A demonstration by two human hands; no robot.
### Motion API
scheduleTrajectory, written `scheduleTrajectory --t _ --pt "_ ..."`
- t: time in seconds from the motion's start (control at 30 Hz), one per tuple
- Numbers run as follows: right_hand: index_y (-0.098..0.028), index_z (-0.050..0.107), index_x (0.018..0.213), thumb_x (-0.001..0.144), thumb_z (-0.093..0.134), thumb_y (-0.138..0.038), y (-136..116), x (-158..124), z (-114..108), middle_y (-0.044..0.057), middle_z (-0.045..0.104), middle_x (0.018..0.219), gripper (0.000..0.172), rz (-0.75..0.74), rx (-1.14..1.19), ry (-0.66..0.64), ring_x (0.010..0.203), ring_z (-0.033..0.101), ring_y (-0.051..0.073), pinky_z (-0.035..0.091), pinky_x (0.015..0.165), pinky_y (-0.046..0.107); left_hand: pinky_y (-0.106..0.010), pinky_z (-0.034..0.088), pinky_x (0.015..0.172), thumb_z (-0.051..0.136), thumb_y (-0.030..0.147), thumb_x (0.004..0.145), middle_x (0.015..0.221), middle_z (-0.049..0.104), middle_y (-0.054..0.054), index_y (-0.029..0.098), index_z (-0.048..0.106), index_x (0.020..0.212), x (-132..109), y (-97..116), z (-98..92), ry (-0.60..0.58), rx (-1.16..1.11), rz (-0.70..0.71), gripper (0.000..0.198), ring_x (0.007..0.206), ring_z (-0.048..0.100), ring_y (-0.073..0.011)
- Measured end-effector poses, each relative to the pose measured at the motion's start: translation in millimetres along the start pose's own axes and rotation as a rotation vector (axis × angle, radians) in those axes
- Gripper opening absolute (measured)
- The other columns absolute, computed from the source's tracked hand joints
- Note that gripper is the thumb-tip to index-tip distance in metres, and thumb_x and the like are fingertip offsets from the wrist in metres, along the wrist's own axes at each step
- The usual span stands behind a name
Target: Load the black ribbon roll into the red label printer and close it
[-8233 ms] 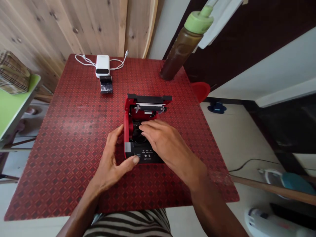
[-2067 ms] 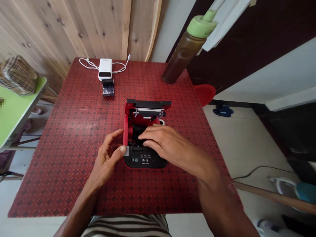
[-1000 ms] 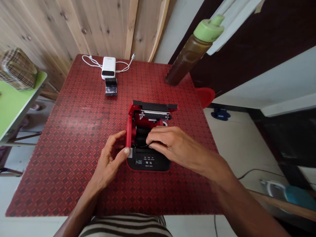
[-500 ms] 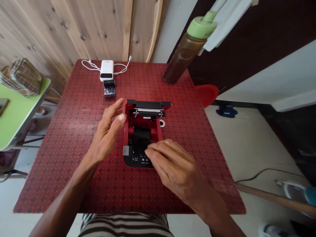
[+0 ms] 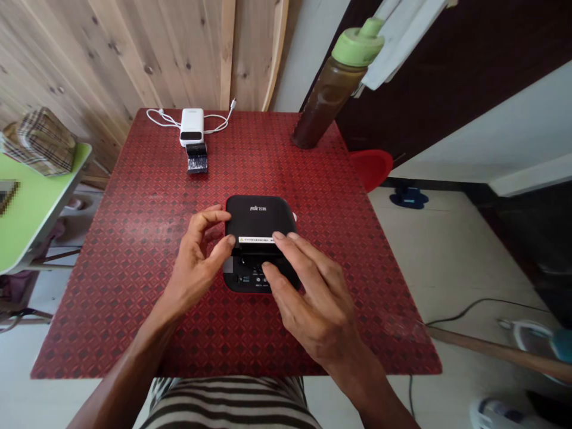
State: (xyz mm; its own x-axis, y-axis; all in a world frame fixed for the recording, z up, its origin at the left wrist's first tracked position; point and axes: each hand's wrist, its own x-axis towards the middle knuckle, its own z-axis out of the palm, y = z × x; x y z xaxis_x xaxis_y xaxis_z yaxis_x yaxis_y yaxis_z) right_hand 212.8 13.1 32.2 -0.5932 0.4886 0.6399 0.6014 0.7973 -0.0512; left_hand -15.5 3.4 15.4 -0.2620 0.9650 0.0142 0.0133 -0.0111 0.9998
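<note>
In the head view, a black plastic printer (image 5: 260, 238) with rounded corners sits near the middle of the red patterned table (image 5: 125, 304), its closed matte lid (image 5: 261, 214) on top. Its button panel (image 5: 254, 279) faces the person, and its long axis points away from them. The left hand (image 5: 196, 265) is half open, with the thumb touching the lid. The right hand (image 5: 313, 304) is open, with fingertips (image 5: 279, 236) resting on the lid's front edge, and neither hand grips firmly.

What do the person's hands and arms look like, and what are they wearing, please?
The left hand and right hand are bare, with no gloves, rings or watch in view. The forearms have no sleeves. The only clothing showing is a black-and-white striped garment below them.
</note>
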Motion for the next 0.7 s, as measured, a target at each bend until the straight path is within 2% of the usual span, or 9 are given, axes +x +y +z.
scheduleTrajectory --t 0.07,0.13,0.27,0.4,0.57,0.7 --pt "-0.017 0.08 0.117 0.107 0.07 -0.001 1 1 2 0.018 0.088 0.136 0.021 0.006 0.058 -0.028 0.128 0.085 0.031 0.071 0.108 0.048 -0.054 0.053 0.13 0.087 0.047 0.099 0.16 0.07 -0.013 0.029 0.067 0.146 -6 -8 0.8 -0.014 -0.047 -0.038 0.054 0.154 0.065 -0.0332" --pt "-0.016 0.08 0.116 0.107 0.068 0.001 1 1 3 0.016 0.09 0.131 0.023 0.013 0.094 -0.041 0.124 0.087 0.031 0.071 0.107 0.048 -0.055 0.051 0.132 0.086 0.049 0.101 0.165 0.069 -0.013 0.029 0.063 0.155 -9 -14 0.7 -0.048 -0.088 -0.092 0.062 0.157 0.064 -0.0336" --pt "-0.015 0.079 0.12 0.106 0.068 0.003 0 0 5 0.016 0.089 0.131 0.026 0.045 0.128 -0.031 0.126 0.087 0.031 0.073 0.104 0.046 -0.055 0.049 0.135 0.084 0.053 0.102 0.169 0.068 -0.014 0.028 0.068 0.154 -10 -17 -0.2 -0.095 -0.134 -0.122 0.06 0.161 0.062 -0.0353" --pt "-0.014 0.078 0.124 0.109 0.065 0.002 -1 -1 6 0.015 0.09 0.128 0.026 0.084 0.17 -0.018 0.123 0.088 0.03 0.073 0.103 0.045 -0.055 0.047 0.136 0.085 0.049 0.102 0.168 0.069 -0.014 0.026 0.069 0.155 -11 -16 0.1 -0.068 -0.123 -0.114 0.06 0.16 0.063 -0.0349" --pt "-0.014 0.077 0.124 0.109 0.065 0.0 -1 -2 9 0.014 0.091 0.127 0.024 0.12 0.204 -0.032 0.122 0.088 0.03 0.074 0.102 0.046 -0.053 0.051 0.134 0.084 0.047 0.102 0.167 0.071 -0.015 0.025 0.07 0.155 -10 -16 2.4 -0.054 -0.121 -0.112 0.059 0.157 0.066 -0.0336" --pt "-0.014 0.075 0.133 0.108 0.066 0.0 -3 -8 11 0.015 0.09 0.13 0.03 0.14 0.251 0.004 0.126 0.086 0.029 0.072 0.108 0.046 -0.054 0.053 0.132 0.088 0.051 0.099 0.163 0.074 -0.013 0.025 0.073 0.151 -14 -21 1.6 0.0 -0.111 -0.158 0.06 0.153 0.069 -0.0351"
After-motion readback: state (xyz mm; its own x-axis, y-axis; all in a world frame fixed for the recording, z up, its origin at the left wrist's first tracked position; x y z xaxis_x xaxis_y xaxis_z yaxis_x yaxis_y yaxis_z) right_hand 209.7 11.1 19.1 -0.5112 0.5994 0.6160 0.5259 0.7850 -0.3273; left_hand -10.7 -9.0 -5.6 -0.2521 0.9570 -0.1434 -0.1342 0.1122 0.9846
